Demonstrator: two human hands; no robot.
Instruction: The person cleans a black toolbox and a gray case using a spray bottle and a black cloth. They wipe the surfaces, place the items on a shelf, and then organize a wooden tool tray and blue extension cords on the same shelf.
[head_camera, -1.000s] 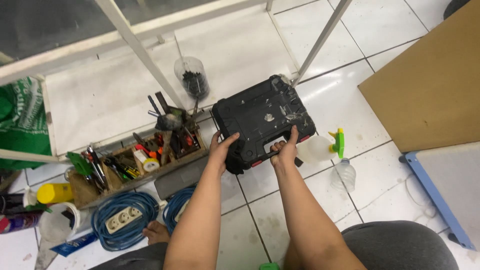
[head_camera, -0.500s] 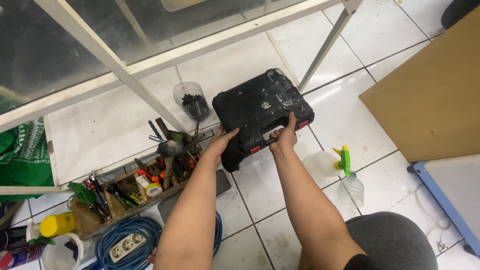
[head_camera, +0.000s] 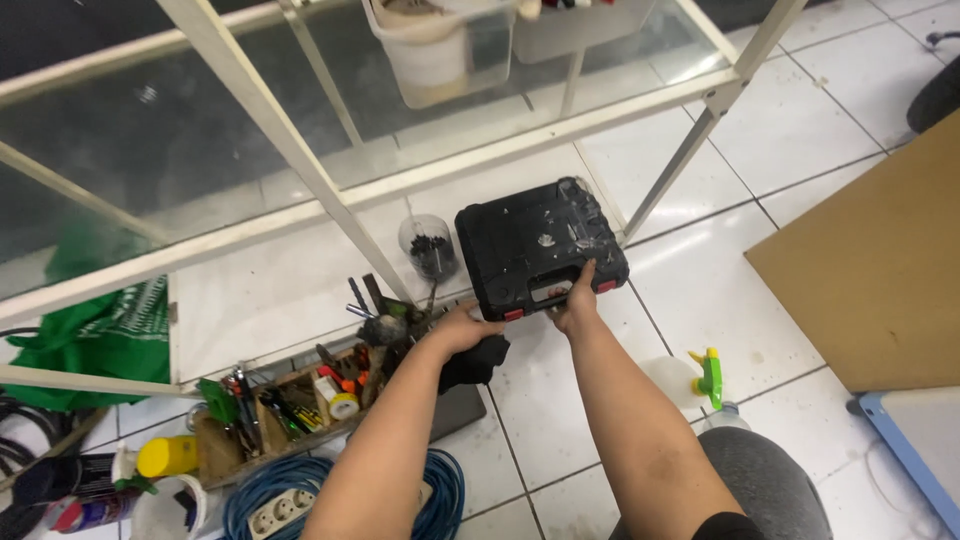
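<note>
Head view shows a black hard case (head_camera: 538, 247) with red latches held level above the tiled floor (head_camera: 780, 140), just below the white shelf frame (head_camera: 690, 85). Both hands grip its near edge: the left hand (head_camera: 463, 328) closed under the left corner, the right hand (head_camera: 578, 296) closed at the handle. The case is lifted but not yet set down anywhere. A wooden tool tray (head_camera: 290, 405) and blue cable coil (head_camera: 300, 500) lie on the floor, left of the arms.
</note>
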